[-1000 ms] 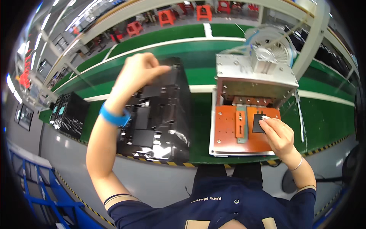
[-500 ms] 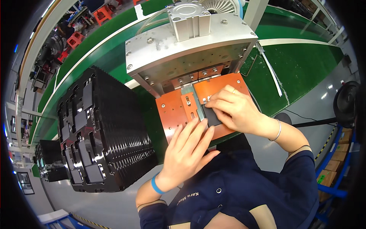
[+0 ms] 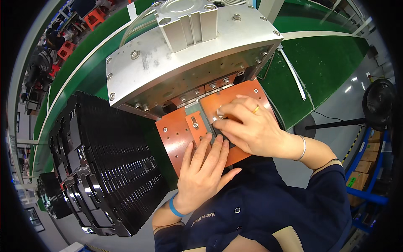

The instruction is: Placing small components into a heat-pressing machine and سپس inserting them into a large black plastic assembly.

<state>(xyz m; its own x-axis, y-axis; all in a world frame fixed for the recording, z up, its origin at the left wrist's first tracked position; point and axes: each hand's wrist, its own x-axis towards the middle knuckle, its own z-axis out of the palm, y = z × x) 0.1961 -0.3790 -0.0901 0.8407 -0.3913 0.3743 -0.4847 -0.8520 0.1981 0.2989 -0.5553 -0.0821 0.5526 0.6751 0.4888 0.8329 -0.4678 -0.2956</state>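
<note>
- Left hand [image 3: 199, 180], over the black tray stack [image 3: 121, 159] a second ago, now lies at frame centre, fingers extended, slightly spread, tips at or just beside the dark flat piece [image 3: 219, 132]
- Piece sits on the orange plate [image 3: 172, 142], mostly hidden by the right hand [image 3: 252, 128]
- There, fingers bend inward; pinch cannot be told
- Judgement: handling is now two-handed

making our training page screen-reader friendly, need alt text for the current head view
A person's bare left hand and right hand work close together at a flat dark piece they mostly hide, on the orange plate of a silver metal fixture; the left fingers are extended, the right fingers bent. To the left is a stack of black plastic trays.
</note>
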